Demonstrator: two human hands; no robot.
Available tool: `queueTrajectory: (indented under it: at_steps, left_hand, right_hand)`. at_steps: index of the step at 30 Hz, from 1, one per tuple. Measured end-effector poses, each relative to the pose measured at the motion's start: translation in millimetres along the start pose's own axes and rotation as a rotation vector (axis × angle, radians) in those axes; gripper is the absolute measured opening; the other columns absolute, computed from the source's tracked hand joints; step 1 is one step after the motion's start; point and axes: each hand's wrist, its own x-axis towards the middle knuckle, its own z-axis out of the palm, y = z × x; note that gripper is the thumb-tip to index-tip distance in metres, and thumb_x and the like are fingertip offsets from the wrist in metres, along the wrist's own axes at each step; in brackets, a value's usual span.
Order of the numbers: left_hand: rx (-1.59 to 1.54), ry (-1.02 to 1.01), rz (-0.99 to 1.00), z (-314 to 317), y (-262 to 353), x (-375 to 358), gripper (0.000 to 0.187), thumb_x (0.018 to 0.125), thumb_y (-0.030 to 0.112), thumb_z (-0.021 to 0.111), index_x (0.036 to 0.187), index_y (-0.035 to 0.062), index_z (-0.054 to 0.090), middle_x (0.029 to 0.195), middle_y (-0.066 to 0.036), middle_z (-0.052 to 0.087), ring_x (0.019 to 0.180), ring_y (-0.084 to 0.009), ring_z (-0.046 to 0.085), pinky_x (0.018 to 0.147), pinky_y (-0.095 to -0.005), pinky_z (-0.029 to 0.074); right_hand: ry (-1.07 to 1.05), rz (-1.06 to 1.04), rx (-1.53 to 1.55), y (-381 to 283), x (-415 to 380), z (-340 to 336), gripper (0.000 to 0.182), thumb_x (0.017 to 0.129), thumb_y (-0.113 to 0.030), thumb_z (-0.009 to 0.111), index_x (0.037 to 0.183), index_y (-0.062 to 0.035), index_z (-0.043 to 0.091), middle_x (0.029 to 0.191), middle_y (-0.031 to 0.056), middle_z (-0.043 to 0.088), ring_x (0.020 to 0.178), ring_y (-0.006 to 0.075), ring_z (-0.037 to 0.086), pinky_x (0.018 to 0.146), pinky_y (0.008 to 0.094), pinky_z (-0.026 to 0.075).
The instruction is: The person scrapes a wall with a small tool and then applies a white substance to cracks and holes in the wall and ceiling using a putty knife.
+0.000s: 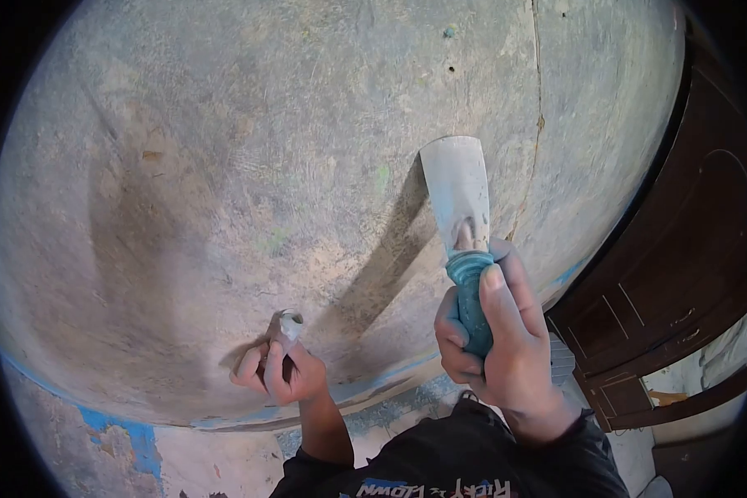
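My right hand [515, 349] is wrapped round the teal handle of a putty knife [461, 187], thumb along the handle. The wide, pale-smeared blade points up toward the worn grey wall [307, 108], and its shadow falls on the wall to the left. Lower down and to the left, my left hand [282, 369] pinches a small whitish rolled piece [290, 324] between thumb and fingers, close to the wall. The roll has an open end facing up; its material I cannot tell.
A crack [539, 124] runs down the wall at the right, with small holes near the top. Flaking blue paint [133, 444] marks the lower left. At the right stands a dark brown wooden cabinet [664, 241], with a whitish sheet [726, 353] in its lower opening.
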Motion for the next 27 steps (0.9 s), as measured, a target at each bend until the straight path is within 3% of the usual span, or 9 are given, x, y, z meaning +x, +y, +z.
queueTrajectory:
  at_steps: [3, 6, 9, 13, 16, 19, 22, 27]
  left_hand:
    - [0.003, 0.031, -0.030, 4, 2, 2, 0.024, 0.088, 0.001, 0.074, 0.105, 0.0138, 0.063, 0.094, -0.008, 0.052, 0.090, -0.0274, 0.046, 0.072, -0.0392, 0.039]
    - [0.015, 0.049, -0.024, 5, 3, 2, 0.025, 0.088, 0.002, 0.074, 0.105, 0.0148, 0.062, 0.094, -0.007, 0.052, 0.089, -0.0276, 0.046, 0.072, -0.0397, 0.039]
    - [0.047, 0.021, 0.013, 0, -1, -5, 0.025, 0.085, -0.002, 0.076, 0.106, 0.0037, 0.063, 0.103, -0.016, 0.051, 0.095, -0.0299, 0.052, 0.069, -0.0375, 0.047]
    - [0.040, 0.028, -0.008, 2, 0, -4, 0.024, 0.085, -0.001, 0.076, 0.105, 0.0025, 0.063, 0.103, -0.017, 0.052, 0.095, -0.0304, 0.053, 0.068, -0.0392, 0.048]
    - [0.029, 0.033, -0.032, 2, 3, -4, 0.024, 0.085, 0.000, 0.076, 0.105, 0.0012, 0.062, 0.104, -0.018, 0.051, 0.095, -0.0310, 0.053, 0.067, -0.0403, 0.049]
    - [0.019, 0.031, -0.017, 3, -1, -3, 0.023, 0.086, 0.001, 0.075, 0.105, 0.0002, 0.062, 0.104, -0.019, 0.051, 0.096, -0.0315, 0.054, 0.067, -0.0408, 0.050]
    - [0.034, 0.023, -0.039, 3, 3, -5, 0.023, 0.087, 0.003, 0.075, 0.105, -0.0002, 0.061, 0.105, -0.019, 0.051, 0.096, -0.0317, 0.054, 0.068, -0.0411, 0.050]
    - [0.051, 0.022, -0.003, 4, -1, -3, 0.025, 0.089, 0.006, 0.074, 0.108, -0.0005, 0.060, 0.106, -0.019, 0.051, 0.096, -0.0321, 0.054, 0.068, -0.0411, 0.049]
  right_hand:
    - [0.017, 0.027, -0.038, 15, -5, -15, 0.029, 0.111, -0.033, 0.033, 0.133, -0.0160, 0.038, 0.070, 0.0072, 0.048, 0.042, 0.0074, 0.034, 0.039, 0.0226, 0.028]
    - [0.061, 0.045, -0.087, 27, -14, -21, 0.028, 0.111, -0.033, 0.032, 0.133, -0.0164, 0.036, 0.071, 0.0070, 0.048, 0.043, 0.0075, 0.035, 0.040, 0.0227, 0.028]
    - [-0.025, -0.058, -0.263, 25, -13, -24, 0.031, 0.111, -0.034, 0.031, 0.135, -0.0134, 0.034, 0.073, 0.0061, 0.048, 0.044, 0.0070, 0.036, 0.041, 0.0224, 0.030]
    - [-0.059, -0.050, -0.368, 17, -10, -32, 0.033, 0.111, -0.031, 0.033, 0.137, -0.0095, 0.035, 0.075, 0.0040, 0.049, 0.050, 0.0047, 0.039, 0.046, 0.0206, 0.033]
    - [-0.040, -0.205, -0.573, 13, -6, -45, 0.033, 0.110, -0.027, 0.038, 0.135, -0.0060, 0.042, 0.076, 0.0009, 0.050, 0.057, 0.0029, 0.041, 0.051, 0.0189, 0.035]
    - [-0.075, -0.181, -0.654, -9, 0, -60, 0.031, 0.109, -0.023, 0.043, 0.131, -0.0030, 0.050, 0.077, -0.0013, 0.050, 0.061, 0.0023, 0.042, 0.053, 0.0184, 0.035]
    - [-0.126, -0.209, -0.712, -32, 5, -56, 0.027, 0.107, -0.019, 0.046, 0.124, -0.0004, 0.055, 0.075, 0.0006, 0.045, 0.066, 0.0076, 0.042, 0.061, 0.0249, 0.038]
    - [-0.111, -0.197, -0.840, -47, 3, -53, 0.029, 0.107, -0.018, 0.047, 0.128, -0.0001, 0.056, 0.077, 0.0012, 0.046, 0.068, 0.0080, 0.044, 0.062, 0.0253, 0.039]
